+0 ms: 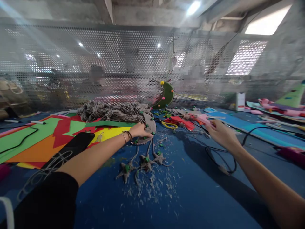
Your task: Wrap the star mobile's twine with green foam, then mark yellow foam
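Observation:
My left hand point(140, 130) grips the lower edge of a grey crescent moon point(150, 123) dotted with green bits. Three grey stars, one of them the middle star point(146, 162), hang by cords from the moon and lie on the blue table point(152, 206). Each carries a green piece. Over to the right, my right hand point(220, 132) has its fingers closed round a pink object point(203, 120), partly hidden by the fingers. Grey fibre scraps point(154, 187) are scattered below the stars.
Grey cord bundles point(114, 112) lie behind coloured sheets point(35, 144) and a black phone point(82, 141) at left. A green crescent point(166, 95) stands by the mesh panel. Yellow-handled scissors point(169, 125), a black cable point(234, 165) and blue boards point(257, 127) are nearby.

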The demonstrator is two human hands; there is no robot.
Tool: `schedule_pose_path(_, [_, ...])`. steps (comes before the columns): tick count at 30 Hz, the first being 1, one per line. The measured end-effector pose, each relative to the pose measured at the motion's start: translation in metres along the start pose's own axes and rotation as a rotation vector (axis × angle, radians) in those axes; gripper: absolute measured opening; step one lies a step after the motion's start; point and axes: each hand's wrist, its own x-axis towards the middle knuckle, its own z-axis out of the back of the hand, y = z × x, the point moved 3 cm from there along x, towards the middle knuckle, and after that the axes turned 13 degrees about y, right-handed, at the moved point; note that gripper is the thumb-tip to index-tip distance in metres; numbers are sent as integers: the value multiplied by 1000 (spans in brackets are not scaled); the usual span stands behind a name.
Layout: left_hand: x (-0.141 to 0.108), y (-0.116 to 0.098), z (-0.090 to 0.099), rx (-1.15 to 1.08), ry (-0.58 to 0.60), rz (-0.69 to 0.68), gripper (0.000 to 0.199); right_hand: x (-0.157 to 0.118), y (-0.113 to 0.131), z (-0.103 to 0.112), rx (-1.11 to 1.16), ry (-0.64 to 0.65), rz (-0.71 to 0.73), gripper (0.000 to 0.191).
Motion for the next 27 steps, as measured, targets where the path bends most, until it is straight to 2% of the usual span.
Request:
schedule_pose_path(3, [-3, -1, -3, -84, 11, 3, 28, 1, -1, -1, 2, 2, 12, 45])
schedule_pose_path(6, [-8, 2, 4, -194, 15, -21, 28, 2, -2, -1, 1, -8, 20, 43])
schedule_pose_path(9, [-17, 8, 23, -319, -39, -74, 27, 2, -3, 0, 0, -14, 29, 41])
schedule_pose_path(14, [-42, 25, 68, -543, -210, -148, 29, 5, -3, -4, 2, -40, -9, 36])
schedule_pose_path(18, [-66, 33, 88, -685, -277, -172, 29, 8, -3, -7, 4, -48, -9, 37])
schedule_pose_path(23, [-90, 18, 96, -805, -272, -219, 24, 8, -3, -7, 5, -37, 7, 37])
schedule_pose_path(27, [-102, -5, 96, -967, -188, -394, 11, 7, -2, -6, -5, -20, 18, 37])
